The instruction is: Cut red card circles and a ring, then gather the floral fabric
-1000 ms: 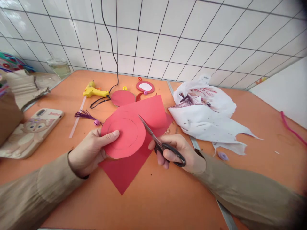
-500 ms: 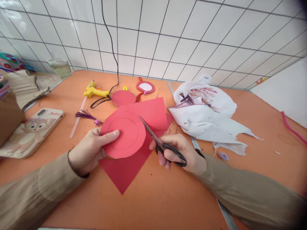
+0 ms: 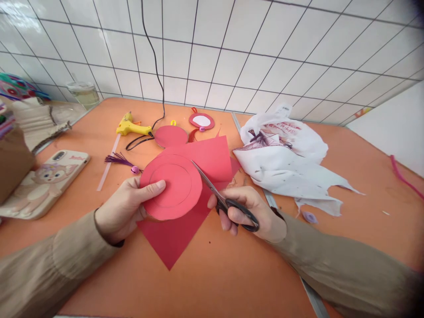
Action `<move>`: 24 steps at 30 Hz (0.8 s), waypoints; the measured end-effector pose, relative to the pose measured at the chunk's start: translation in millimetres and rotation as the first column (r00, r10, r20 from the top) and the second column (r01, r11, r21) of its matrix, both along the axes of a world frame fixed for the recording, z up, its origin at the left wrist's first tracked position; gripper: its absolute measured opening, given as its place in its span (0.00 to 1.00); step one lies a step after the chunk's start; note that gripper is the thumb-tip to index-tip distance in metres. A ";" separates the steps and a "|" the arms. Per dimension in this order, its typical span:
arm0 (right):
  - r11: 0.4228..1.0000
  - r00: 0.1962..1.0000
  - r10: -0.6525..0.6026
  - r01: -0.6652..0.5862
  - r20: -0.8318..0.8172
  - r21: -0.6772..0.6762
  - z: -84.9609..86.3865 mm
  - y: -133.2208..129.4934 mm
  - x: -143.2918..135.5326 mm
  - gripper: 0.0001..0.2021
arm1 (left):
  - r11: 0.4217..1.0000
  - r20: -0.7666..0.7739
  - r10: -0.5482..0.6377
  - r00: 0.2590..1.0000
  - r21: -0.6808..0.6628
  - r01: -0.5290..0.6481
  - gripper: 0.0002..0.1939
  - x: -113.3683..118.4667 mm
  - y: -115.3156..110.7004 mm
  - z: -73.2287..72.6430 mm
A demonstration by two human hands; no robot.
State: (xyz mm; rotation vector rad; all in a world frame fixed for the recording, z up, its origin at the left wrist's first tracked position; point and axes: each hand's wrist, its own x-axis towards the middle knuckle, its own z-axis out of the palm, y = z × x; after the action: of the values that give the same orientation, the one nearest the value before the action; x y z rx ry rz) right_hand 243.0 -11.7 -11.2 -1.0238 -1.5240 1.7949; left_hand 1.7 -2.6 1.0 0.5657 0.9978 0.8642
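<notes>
The left hand (image 3: pixel 121 207) pinches red paper (image 3: pixel 179 176) over the table (image 3: pixel 198 287), between near and far edges; the right hand (image 3: pixel 258 212) grips scissors (image 3: pixel 221 198). Paper seems light, easily creased: best held near its rim.

We see a red, thinly dark-ringed paper disc (image 3: pixel 175 191); black-handled, steel-grey scissors (image 3: pixel 221 200) right of it; a yellow glue gun (image 3: pixel 136 128) and black-gridded white tiles (image 3: pixel 205 62) beyond it; an orange table (image 3: pixel 232 274) beneath it.
</notes>
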 end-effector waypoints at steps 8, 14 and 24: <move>1.000 1.000 -0.018 0.018 -0.017 -0.011 -1.3 0.0 -0.3 0.26 | 1.000 -0.015 0.007 1.000 0.001 -0.007 0.07 -0.6 0.0 1.1; 1.000 1.000 -0.023 0.023 -0.020 0.007 -3.2 -0.4 -0.8 0.27 | 1.000 -0.027 -0.002 1.000 0.009 0.002 0.06 -1.7 1.1 1.0; 0.999 1.000 -0.015 0.016 -0.020 0.028 -4.1 -0.2 0.4 0.26 | 0.999 -0.004 0.008 1.000 0.039 -0.007 0.05 -0.5 0.8 3.1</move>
State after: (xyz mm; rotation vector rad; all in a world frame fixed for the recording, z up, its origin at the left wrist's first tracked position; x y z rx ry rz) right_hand 243.3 -11.9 -15.4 -0.9990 -1.5215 1.7631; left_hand 1.2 -1.8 4.0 0.5975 0.9894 0.8910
